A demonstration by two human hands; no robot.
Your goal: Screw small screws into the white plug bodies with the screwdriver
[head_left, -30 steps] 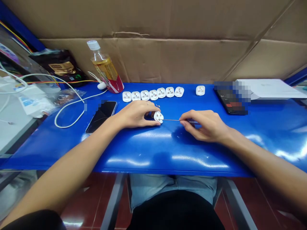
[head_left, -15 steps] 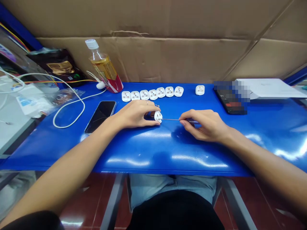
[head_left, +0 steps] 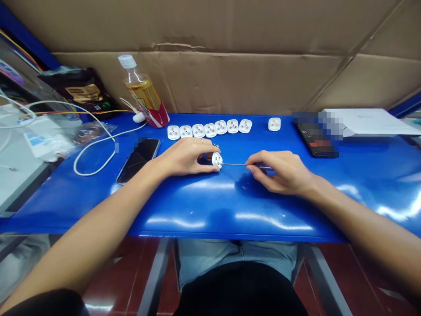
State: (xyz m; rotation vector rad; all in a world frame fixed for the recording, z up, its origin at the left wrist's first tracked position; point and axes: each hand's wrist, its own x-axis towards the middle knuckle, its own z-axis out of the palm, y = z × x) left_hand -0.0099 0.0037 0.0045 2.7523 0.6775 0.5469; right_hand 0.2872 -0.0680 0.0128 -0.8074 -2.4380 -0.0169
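My left hand (head_left: 186, 156) is closed round a small white plug part (head_left: 217, 159), holding it on its side on the blue table (head_left: 204, 206). My right hand (head_left: 283, 171) grips a thin screwdriver (head_left: 241, 165) whose metal shaft lies level, its tip touching the plug part. A row of several similar white plug parts (head_left: 209, 128) lies behind my hands, and one more plug part (head_left: 274, 124) sits apart to the right.
A black phone (head_left: 139, 159) and a white cable (head_left: 98, 145) lie left of my hands. A drink bottle (head_left: 144, 94) leans by the cardboard wall (head_left: 230, 79). A dark device (head_left: 315, 136) and a white box (head_left: 368, 122) sit at the right.
The white plug part has turned slightly in my left hand's fingers. Both hands stay in place with the screwdriver tip on the part.
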